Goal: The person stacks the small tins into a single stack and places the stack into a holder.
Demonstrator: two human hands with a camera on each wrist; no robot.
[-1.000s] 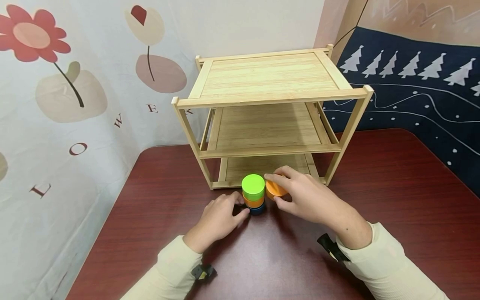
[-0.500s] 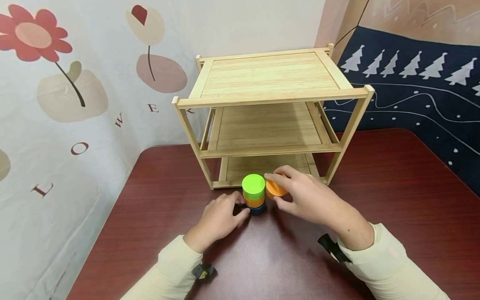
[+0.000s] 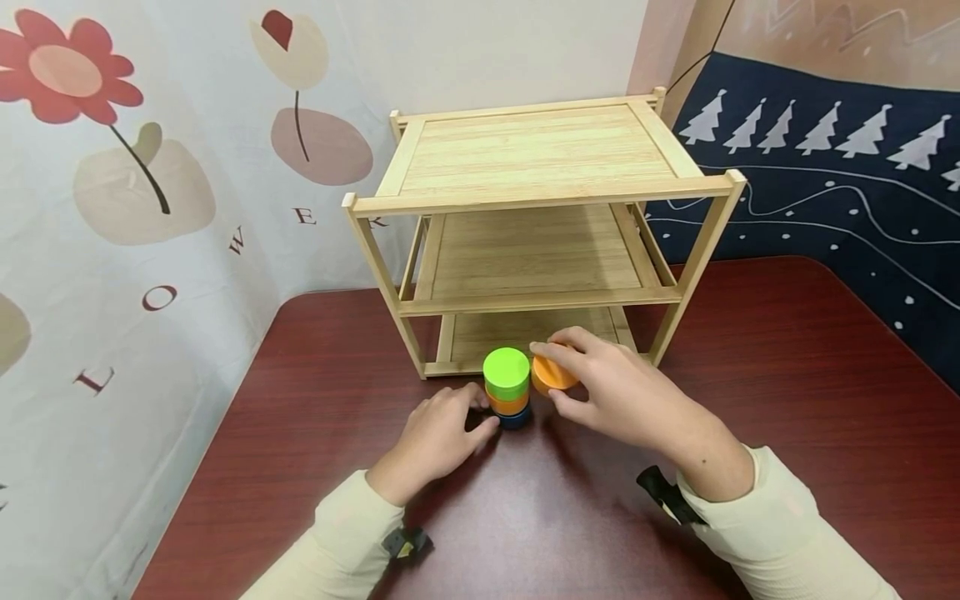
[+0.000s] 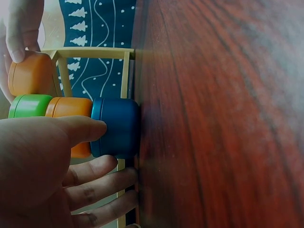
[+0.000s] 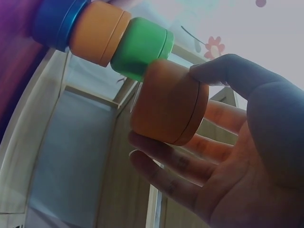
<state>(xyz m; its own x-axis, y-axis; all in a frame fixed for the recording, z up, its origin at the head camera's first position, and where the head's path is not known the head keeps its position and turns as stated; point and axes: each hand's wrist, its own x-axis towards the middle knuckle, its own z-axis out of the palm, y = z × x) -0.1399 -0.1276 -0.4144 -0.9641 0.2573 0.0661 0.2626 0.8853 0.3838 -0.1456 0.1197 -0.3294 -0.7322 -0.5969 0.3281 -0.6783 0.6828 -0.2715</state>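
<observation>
Three small round lidded jars stand stacked on the table: a blue jar (image 4: 118,128) at the bottom, an orange jar (image 3: 508,404) in the middle and a green jar (image 3: 506,372) on top. My left hand (image 3: 438,433) is low at the stack's left side, thumb and index finger around the blue jar. Beside the green jar, my right hand (image 3: 618,392) holds a second orange jar (image 5: 168,102) up off the table. Its thumb is on one side and its fingers on the other, and the jar is slightly tilted.
Just behind the stack stands a three-tier wooden shelf (image 3: 540,204), its lowest tier close to the jars. The dark red table (image 3: 315,367) extends to both sides. A printed cloth (image 3: 187,250) hangs at the left and back, with a navy tree-patterned one (image 3: 825,192) at the right.
My right hand and the orange jar in it have shifted very slightly up and to the right. The left hand and the stack look the same.
</observation>
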